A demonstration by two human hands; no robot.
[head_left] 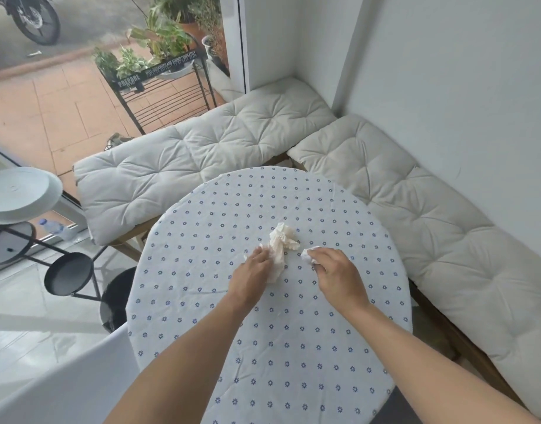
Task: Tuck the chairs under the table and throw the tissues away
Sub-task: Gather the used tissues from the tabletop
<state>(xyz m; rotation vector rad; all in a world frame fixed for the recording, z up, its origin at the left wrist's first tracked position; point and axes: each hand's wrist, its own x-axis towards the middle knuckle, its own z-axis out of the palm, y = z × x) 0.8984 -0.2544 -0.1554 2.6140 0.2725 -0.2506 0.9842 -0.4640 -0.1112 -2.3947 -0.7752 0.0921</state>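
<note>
A round table (278,347) with a white cloth dotted with small blue flowers fills the middle of the view. Near its centre lies a crumpled cream tissue (282,240). My left hand (254,272) lies on the near end of that tissue, fingers curled over it. My right hand (333,275) is closed around a small white tissue ball (307,254) that sticks out past the fingertips. A white chair (79,387) shows at the lower left beside the table.
Cushioned benches (183,166) (446,240) wrap the corner behind and to the right of the table. A black metal stand with round trays (68,278) and a white disc (20,192) stands at left. A dark round bin (116,298) sits by the table's left edge.
</note>
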